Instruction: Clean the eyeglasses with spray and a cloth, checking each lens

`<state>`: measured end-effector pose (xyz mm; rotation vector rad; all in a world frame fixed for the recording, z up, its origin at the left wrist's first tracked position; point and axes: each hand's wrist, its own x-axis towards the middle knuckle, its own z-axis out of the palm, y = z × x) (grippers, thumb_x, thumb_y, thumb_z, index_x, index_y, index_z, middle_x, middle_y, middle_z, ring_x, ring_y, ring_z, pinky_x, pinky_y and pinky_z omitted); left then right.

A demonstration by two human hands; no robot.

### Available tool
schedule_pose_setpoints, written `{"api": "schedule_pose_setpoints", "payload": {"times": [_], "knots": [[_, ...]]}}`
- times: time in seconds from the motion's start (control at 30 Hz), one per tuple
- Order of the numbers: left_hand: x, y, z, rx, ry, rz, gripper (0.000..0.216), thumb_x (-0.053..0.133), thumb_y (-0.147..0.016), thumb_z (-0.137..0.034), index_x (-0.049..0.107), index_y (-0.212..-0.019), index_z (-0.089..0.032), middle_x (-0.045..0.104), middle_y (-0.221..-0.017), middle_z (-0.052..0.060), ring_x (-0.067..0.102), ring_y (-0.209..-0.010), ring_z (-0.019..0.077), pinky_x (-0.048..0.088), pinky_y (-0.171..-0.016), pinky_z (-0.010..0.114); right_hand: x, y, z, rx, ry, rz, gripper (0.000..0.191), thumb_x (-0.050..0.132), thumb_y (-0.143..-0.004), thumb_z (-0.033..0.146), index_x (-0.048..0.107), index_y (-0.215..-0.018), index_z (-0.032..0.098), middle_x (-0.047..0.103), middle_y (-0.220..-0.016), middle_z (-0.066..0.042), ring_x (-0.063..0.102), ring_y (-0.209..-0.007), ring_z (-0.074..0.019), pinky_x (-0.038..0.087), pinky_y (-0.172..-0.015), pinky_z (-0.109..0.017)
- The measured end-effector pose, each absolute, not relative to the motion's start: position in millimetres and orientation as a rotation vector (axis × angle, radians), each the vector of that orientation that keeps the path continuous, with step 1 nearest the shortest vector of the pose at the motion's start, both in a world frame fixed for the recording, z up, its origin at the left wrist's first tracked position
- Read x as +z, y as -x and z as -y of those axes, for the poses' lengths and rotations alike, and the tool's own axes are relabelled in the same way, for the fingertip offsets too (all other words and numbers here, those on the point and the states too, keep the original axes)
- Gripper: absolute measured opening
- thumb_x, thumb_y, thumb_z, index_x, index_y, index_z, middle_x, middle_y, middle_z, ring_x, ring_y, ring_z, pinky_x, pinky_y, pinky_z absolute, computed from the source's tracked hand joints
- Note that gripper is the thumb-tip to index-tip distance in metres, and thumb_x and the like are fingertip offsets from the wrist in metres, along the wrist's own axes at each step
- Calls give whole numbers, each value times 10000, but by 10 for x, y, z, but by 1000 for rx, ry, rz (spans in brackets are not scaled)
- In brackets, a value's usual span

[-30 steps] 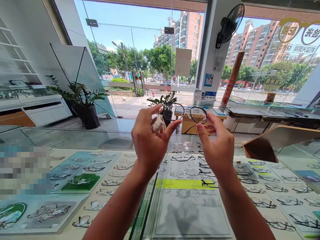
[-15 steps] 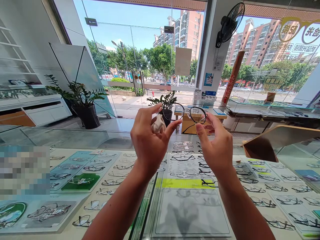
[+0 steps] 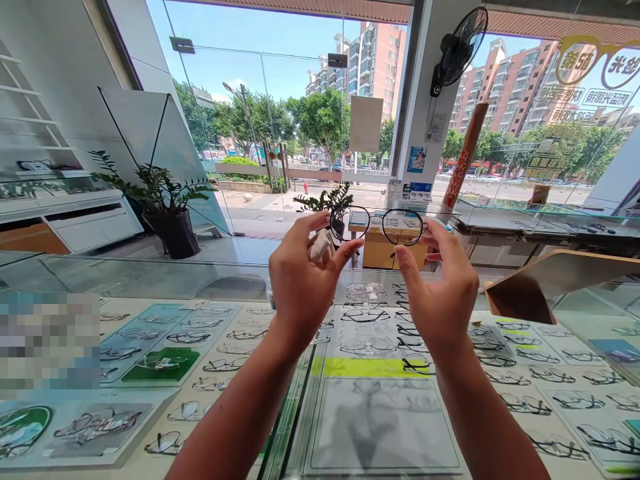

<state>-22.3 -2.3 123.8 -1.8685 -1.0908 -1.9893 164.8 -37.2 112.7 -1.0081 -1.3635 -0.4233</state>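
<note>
I hold a pair of thin black round-framed glasses up at chest height over a glass counter. My left hand pinches the left edge of the frame between thumb and forefinger, with a small crumpled white cloth tucked in its palm. Fingers of my right hand are closed on the frame's right end. The lenses face me, level against the window view.
Under the glass counter top lie several rows of spectacle frames on display mats. A tilted wooden-backed mirror stands at the right. Potted plants, a wall fan and glass shop windows lie beyond.
Both hands have shifted slightly right and up with the glasses, and the frame has turned more level and squarer to me.
</note>
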Motion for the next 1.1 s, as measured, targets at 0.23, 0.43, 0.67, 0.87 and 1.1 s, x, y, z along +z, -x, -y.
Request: {"api": "schedule_pose_setpoints", "payload": {"times": [0.23,0.43,0.67,0.87,1.1], "knots": [[1242,223,25,-1984,1864,1089,571,831,-827,-628,710,-1195,-208,794,-1108,102,772,-1021,252,621,-899,378,1131,-1650,377,-418,993,1360,493,680,-994,481,636,-1406,214,754,-1278,-146,735,-1124,-307,615,-955,-530],[1230,217,15,-1972,1888,1108,564,820,-844,-624,703,-1218,-218,798,-1129,100,777,-1004,250,615,-863,373,1141,-1650,395,-458,993,1349,487,681,-991,475,635,-1405,224,749,-1271,-140,729,-1117,-309,614,-954,-533],[1227,214,-15,-1982,1909,1105,556,830,-841,-610,700,-1221,-226,805,-1120,90,775,-1008,248,607,-858,379,1149,-1642,405,-453,985,1348,471,702,-984,446,644,-1389,213,755,-1239,-130,732,-1094,-291,615,-945,-509],[1234,216,-25,-1994,1873,1116,552,809,-856,-623,701,-1204,-209,795,-1127,100,768,-1020,249,610,-864,382,1155,-1644,400,-392,987,1365,449,683,-989,468,671,-1356,210,770,-1176,-115,740,-1028,-279,622,-897,-499],[1234,215,-3,-1971,1836,1077,541,818,-863,-591,681,-1222,-209,768,-1130,103,740,-1070,249,613,-872,378,1158,-1662,386,-330,993,1368,450,671,-991,494,689,-1329,198,784,-1157,-121,751,-1007,-274,627,-866,-486]]}}
